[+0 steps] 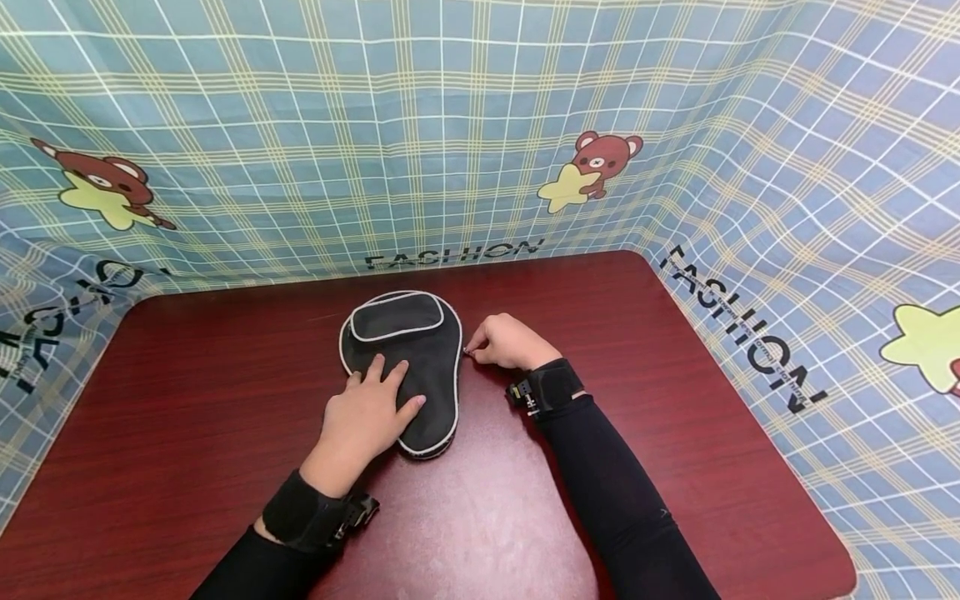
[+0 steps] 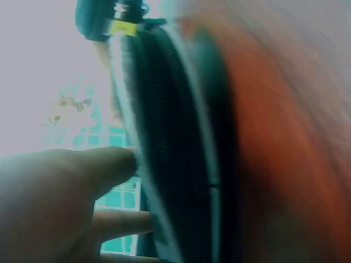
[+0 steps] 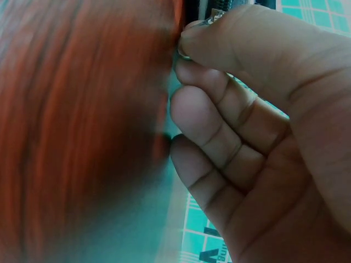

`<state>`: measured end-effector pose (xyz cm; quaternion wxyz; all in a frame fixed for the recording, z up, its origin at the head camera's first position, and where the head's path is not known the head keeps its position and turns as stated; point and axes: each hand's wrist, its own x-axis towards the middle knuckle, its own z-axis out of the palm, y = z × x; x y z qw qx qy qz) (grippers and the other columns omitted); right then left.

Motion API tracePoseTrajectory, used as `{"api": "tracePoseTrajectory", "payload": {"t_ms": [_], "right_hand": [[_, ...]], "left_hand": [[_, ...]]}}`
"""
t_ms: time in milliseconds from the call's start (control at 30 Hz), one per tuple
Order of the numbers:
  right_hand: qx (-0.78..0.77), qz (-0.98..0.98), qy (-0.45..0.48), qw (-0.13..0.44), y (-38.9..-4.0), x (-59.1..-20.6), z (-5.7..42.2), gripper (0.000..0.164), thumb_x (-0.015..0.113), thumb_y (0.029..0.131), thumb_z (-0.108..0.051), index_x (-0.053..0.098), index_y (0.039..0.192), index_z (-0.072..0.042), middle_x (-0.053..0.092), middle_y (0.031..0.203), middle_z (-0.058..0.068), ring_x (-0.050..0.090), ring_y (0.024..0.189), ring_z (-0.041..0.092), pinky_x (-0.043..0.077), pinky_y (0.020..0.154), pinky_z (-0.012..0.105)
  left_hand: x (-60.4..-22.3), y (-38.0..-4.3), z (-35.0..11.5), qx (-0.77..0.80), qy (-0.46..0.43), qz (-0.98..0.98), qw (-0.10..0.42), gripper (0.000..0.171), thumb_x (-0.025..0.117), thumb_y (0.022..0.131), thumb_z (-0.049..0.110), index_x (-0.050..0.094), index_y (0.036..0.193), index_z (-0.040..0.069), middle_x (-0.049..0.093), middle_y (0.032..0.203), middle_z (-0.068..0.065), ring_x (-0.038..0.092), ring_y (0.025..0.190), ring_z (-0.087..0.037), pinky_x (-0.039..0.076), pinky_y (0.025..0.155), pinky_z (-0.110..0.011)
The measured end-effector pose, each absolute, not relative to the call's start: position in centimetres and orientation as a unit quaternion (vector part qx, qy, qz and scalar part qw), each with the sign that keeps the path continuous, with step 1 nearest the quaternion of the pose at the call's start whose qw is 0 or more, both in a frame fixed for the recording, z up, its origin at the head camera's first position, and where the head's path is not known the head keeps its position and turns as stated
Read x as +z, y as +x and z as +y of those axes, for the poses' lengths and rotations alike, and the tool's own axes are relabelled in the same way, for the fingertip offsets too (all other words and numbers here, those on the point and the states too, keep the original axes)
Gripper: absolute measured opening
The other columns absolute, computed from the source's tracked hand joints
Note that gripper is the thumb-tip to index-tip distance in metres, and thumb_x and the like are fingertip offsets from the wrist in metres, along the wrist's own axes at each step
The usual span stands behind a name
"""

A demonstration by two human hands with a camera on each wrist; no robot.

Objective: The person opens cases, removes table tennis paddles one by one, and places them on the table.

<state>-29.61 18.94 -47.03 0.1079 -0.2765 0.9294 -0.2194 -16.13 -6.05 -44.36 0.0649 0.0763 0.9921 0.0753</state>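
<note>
A black paddle-shaped case (image 1: 438, 387) with pale piping lies on the worktop (image 1: 675, 467), roughly midway between its left and right edges and closer to the far edge. The case's broad end faces the far edge and bears a piped pocket (image 1: 397, 317); its narrow end faces the person.

The left hand (image 1: 367, 412) lies on the case with fingers spread, covering part of its left border. The right hand (image 1: 506, 340), just beside the case's right border, pinches a small metal zipper pull (image 3: 213, 18) between thumb and forefinger, the remaining fingers curled in. In the head view that pull is barely a glint; the right wrist view brings it close, though the fingertips hide most of it.

Only the left wrist view shows the case's side wall, a dark ribbed band (image 2: 164, 126) between two pale lines; it is too blurred to tell whether the zipper is parted. The worktop is smeared in both wrist views, and its near edge is cut off in the head view.

Black straps with small devices circle both wrists. Beyond the far edge and right edge hangs checked cloth (image 1: 450, 133), printed with bears, stars and "FASHION".
</note>
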Motion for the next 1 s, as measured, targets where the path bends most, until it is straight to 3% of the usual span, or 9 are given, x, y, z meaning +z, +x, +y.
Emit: {"api": "tracePoseTrajectory", "payload": {"t_ms": [200, 400, 667, 1000], "right_hand": [[-0.22, 0.931, -0.271, 0.11, -29.6, -46.9, 18.9, 0.017, 0.075, 0.091, -0.014, 0.085, 0.103, -0.02, 0.08, 0.101, -0.006, 0.064, 0.084, 0.01, 0.049, 0.074, 0.026], [-0.219, 0.931, -0.271, 0.112, -29.6, -47.1, 18.9, 0.016, 0.075, 0.091, -0.014, 0.085, 0.101, -0.021, 0.08, 0.099, -0.007, 0.065, 0.084, 0.009, 0.05, 0.074, 0.026], [-0.22, 0.929, -0.275, 0.114, -29.6, -47.1, 18.9, 0.016, 0.075, 0.09, -0.014, 0.085, 0.101, -0.021, 0.08, 0.098, -0.007, 0.064, 0.083, 0.008, 0.05, 0.074, 0.025], [-0.226, 0.928, -0.275, 0.114, -29.6, -46.8, 18.9, 0.016, 0.075, 0.089, -0.013, 0.085, 0.101, -0.019, 0.08, 0.098, -0.006, 0.06, 0.081, 0.01, 0.048, 0.073, 0.025]], "left_hand": [[-43.2, -15.1, -5.7, 0.08, 0.097, 0.991, 0.052, 0.07, 0.057, 0.099, 0.059, 0.047, 0.156, 0.02, 0.043, 0.159, -0.024, 0.048, 0.138, -0.05, 0.055, 0.08, -0.067], [-42.3, -14.7, -5.6, 0.099, 0.103, 0.989, 0.03, 0.073, 0.059, 0.097, 0.061, 0.046, 0.157, 0.023, 0.04, 0.16, -0.025, 0.047, 0.137, -0.055, 0.056, 0.08, -0.065], [-42.5, -15.9, -6.9, 0.114, 0.106, 0.988, -0.002, 0.076, 0.063, 0.094, 0.061, 0.046, 0.157, 0.022, 0.045, 0.154, -0.028, 0.053, 0.131, -0.057, 0.043, 0.105, -0.068], [-42.8, -17.4, -8.5, 0.13, 0.094, 0.987, -0.023, 0.078, 0.063, 0.093, 0.06, 0.045, 0.157, 0.018, 0.042, 0.154, -0.029, 0.049, 0.133, -0.058, 0.039, 0.106, -0.07]]}}
